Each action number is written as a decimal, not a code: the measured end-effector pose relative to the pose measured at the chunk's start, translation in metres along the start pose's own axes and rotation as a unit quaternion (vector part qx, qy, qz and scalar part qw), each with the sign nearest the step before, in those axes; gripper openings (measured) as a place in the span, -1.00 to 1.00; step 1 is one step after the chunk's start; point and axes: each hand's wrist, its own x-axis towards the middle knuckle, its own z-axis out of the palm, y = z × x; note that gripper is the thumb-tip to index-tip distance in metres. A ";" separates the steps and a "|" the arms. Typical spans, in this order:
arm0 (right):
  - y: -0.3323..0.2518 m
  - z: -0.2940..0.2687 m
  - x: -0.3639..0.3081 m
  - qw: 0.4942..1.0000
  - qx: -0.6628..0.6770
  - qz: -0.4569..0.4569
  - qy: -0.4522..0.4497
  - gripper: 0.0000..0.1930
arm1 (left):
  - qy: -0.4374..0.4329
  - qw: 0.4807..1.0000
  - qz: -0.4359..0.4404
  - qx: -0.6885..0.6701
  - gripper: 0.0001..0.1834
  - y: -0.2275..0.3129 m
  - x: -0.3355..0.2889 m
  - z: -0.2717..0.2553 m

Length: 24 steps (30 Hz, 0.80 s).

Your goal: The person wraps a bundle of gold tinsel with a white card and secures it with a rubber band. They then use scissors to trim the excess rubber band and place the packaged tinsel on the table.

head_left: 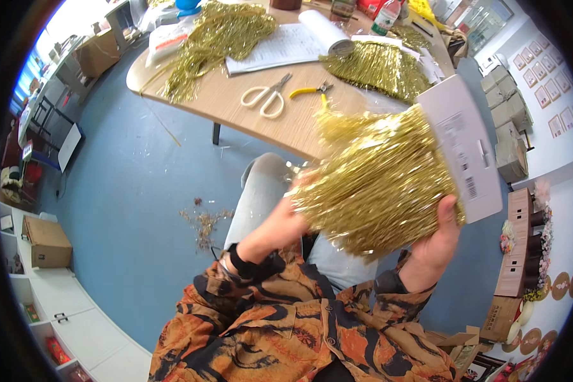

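A thick bunch of gold tinsel fringe (375, 184) hangs from a white header card (461, 153) with a barcode and a slot, held up over my lap. My right hand (436, 245) is closed on the fringe beside the card, its thumb lying on the front of the strands and its fingers hidden behind. At the loose strand ends, my left hand (286, 219) is closed round the tinsel, slightly blurred, with its fingertips partly covered. Past the bunch, white-handled scissors (265, 97) and yellow-handled cutting pliers (312, 91) lie on the wooden table (226, 105).
More gold tinsel (226, 32) spills over the table's far left, and another carded bunch (382, 67) lies at the right. Between them is a written notepad (277, 48). A bottle (386, 18) stands behind. Tinsel scraps (204, 224) litter the blue floor; a cardboard box (48, 242) sits left.
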 end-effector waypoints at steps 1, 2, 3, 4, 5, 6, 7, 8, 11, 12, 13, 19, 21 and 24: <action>0.002 0.000 -0.005 1.000 -0.027 -0.004 -0.005 -0.30 | -0.028 0.981 0.150 0.124 -0.62 0.002 0.005 0.004; 0.004 -0.002 -0.009 1.000 -0.019 0.000 0.016 -0.28 | -0.042 0.953 0.247 0.172 -0.63 0.005 0.009 0.008; 0.006 -0.005 -0.011 0.999 -0.013 0.015 0.027 -0.27 | -0.229 0.973 0.004 -0.039 -0.69 0.011 0.004 0.005; 0.006 -0.010 -0.012 0.999 -0.005 0.032 0.038 -0.27 | -0.276 0.874 -0.341 -0.210 -0.71 0.017 -0.003 0.001; 0.006 -0.016 -0.011 0.998 -0.001 0.045 0.053 -0.27 | -0.263 0.890 -0.300 -0.221 -0.71 0.018 -0.007 -0.006; 0.005 -0.022 -0.011 0.996 0.017 0.056 0.064 -0.29 | -0.255 0.900 -0.281 -0.214 -0.71 0.016 -0.012 -0.012; 0.003 -0.029 -0.008 0.995 0.036 0.054 0.075 -0.29 | -0.248 0.909 -0.267 -0.204 -0.69 0.012 -0.018 -0.019; 0.001 -0.035 -0.003 0.994 0.053 0.042 0.088 -0.30 | -0.249 0.903 -0.285 -0.203 -0.69 0.007 -0.029 -0.034; -0.011 -0.055 0.015 0.988 0.065 -0.002 0.138 -0.33 | -0.100 0.943 -0.314 -0.047 -0.71 -0.030 -0.073 -0.095; -0.017 -0.060 0.022 0.984 0.076 -0.005 0.164 -0.33 | 0.005 0.918 -0.393 -0.048 -0.68 -0.051 -0.092 -0.121; -0.022 -0.063 0.027 0.973 0.084 -0.006 0.213 -0.32 | 0.090 0.934 -0.335 0.081 -0.64 -0.074 -0.114 -0.149; -0.037 -0.059 0.027 0.978 0.133 0.028 0.159 -0.35 | 0.552 0.705 -0.445 0.023 -0.67 -0.149 -0.289 -0.331; -0.037 -0.060 0.035 0.976 0.195 0.027 0.090 -0.35 | 0.629 0.653 -0.418 0.060 -0.64 -0.156 -0.326 -0.361; -0.032 -0.064 0.043 0.984 0.108 -0.018 0.144 -0.38 | 0.600 0.618 -0.503 0.078 -0.63 -0.160 -0.336 -0.366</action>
